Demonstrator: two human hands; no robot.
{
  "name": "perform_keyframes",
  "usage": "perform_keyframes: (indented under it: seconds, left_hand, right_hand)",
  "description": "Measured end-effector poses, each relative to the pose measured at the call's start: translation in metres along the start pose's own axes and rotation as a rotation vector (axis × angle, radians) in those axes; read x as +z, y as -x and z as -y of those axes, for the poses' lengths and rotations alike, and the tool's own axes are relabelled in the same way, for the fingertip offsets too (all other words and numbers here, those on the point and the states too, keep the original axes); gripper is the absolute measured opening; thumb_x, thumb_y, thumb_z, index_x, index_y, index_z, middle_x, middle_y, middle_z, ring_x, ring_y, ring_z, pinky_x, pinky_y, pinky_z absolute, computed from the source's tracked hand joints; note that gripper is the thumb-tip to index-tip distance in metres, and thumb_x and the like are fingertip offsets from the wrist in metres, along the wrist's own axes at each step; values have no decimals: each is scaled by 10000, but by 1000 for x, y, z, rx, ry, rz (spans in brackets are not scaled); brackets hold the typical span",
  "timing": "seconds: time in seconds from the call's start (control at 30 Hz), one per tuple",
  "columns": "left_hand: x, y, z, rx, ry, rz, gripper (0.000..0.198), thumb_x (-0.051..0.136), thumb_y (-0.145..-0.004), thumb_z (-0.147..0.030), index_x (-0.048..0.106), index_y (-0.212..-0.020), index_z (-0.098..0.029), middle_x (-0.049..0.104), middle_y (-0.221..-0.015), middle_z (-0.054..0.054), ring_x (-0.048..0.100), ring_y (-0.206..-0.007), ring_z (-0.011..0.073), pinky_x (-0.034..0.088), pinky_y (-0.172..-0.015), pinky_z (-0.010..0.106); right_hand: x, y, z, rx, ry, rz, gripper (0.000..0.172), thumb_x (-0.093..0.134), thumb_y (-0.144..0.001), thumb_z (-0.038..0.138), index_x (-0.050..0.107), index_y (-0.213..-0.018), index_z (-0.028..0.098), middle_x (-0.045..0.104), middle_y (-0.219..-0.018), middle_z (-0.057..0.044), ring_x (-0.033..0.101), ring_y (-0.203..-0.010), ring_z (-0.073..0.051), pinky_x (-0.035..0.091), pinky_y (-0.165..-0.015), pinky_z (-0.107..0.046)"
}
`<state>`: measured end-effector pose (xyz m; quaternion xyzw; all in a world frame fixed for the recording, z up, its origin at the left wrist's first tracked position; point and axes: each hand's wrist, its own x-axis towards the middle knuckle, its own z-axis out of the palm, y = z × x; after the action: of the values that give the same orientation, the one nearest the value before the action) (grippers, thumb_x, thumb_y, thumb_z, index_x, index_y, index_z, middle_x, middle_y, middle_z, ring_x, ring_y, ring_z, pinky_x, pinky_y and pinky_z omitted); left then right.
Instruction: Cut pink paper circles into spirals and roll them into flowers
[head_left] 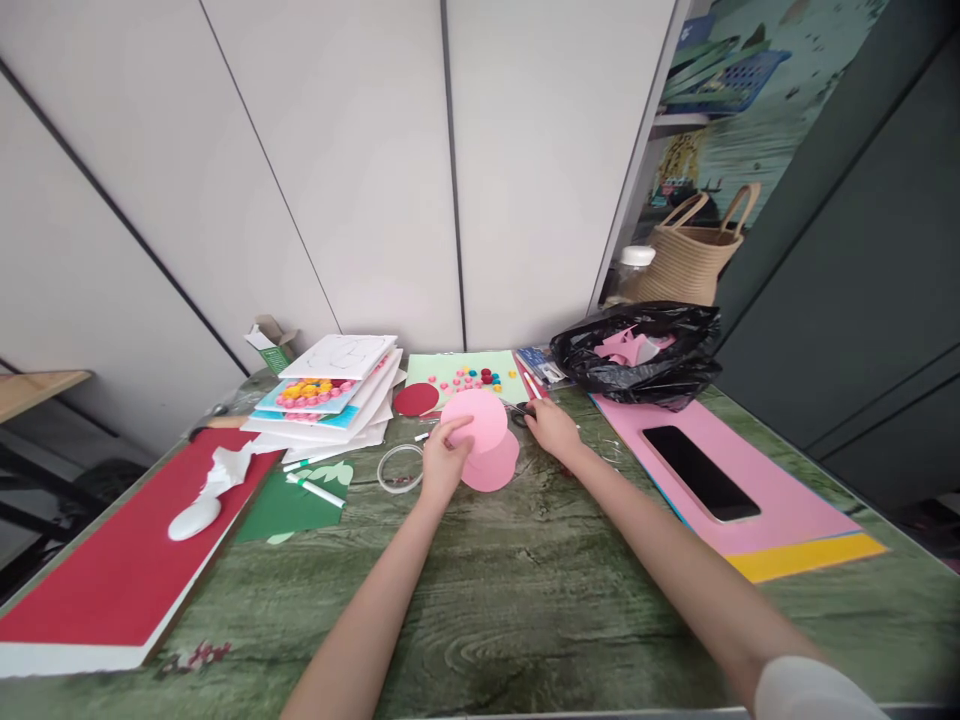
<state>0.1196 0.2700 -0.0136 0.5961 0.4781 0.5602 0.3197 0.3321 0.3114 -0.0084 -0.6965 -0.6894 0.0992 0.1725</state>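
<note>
Between the fingers and thumb of my left hand [445,462] is a pink paper circle [484,415]. Partly beneath it lies a second pink paper disc [491,468], its edge slightly wavy. My right hand [553,430] is closed at the dark handles of a pair of scissors [517,412]; the blades are mostly hidden behind the pink circle. A dark red paper circle [416,400] lies beyond my left hand. A roll of clear tape [400,469] rests on the table to that hand's left.
Pale green paper [420,368] at the back carries several small coloured paper balls. On the left are stacked white sheets [337,355], green paper [277,510] and a red sheet [97,560]. A black bag [675,375] and a phone [701,472] on pink paper [795,500] occupy the right.
</note>
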Motion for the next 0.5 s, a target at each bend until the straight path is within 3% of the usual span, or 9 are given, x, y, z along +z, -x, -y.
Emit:
perform_keyframes:
  seconds: [0.13, 0.23, 0.33, 0.4, 0.5]
  left_hand:
    - [-1, 4, -12, 59, -28, -2, 334, 601, -672, -138, 665, -992, -206, 631, -1053, 51, 546, -990, 200, 401, -865, 318]
    - [-2, 6, -21, 76, -34, -16, 339, 604, -685, -157, 652, -1017, -208, 609, -1086, 57, 540, -1008, 204, 401, -865, 318]
    - [-1, 10, -30, 85, -30, -53, 331, 611, -696, -181, 646, -1024, -209, 595, -1115, 61, 526, -1037, 209, 392, -887, 324]
    - [1, 14, -36, 88, -21, -82, 292, 619, -702, -198, 658, -991, -203, 622, -1067, 57, 536, -1019, 209, 395, -883, 323]
    - [7, 23, -46, 21, -15, -95, 235, 640, -704, -251, 685, -926, -189, 654, -989, 66, 572, -895, 200, 436, -761, 295]
  right_hand:
    - [4, -16, 9, 71, -41, 44, 304, 517, -876, 300, 516, -1142, 153, 550, -1138, -77, 573, -957, -191, 495, -797, -394]
    - [-1, -9, 5, 52, -140, 62, 302, 519, -875, 300, 518, -1139, 154, 550, -1136, -76, 573, -959, -190, 494, -799, -393]
    - [-13, 18, -6, 8, -287, 70, 235, 532, -862, 293, 575, -1030, 134, 604, -1044, -99, 598, -898, -185, 490, -775, -342]
    - [-21, 45, -12, -17, -403, 92, 230, 463, -886, 305, 577, -989, 133, 651, -920, -98, 629, -739, -166, 497, -675, -307]
    - [-30, 86, -10, -60, -575, 139, 287, 346, -915, 345, 534, -1016, 154, 660, -877, -70, 626, -623, -131, 496, -589, -279]
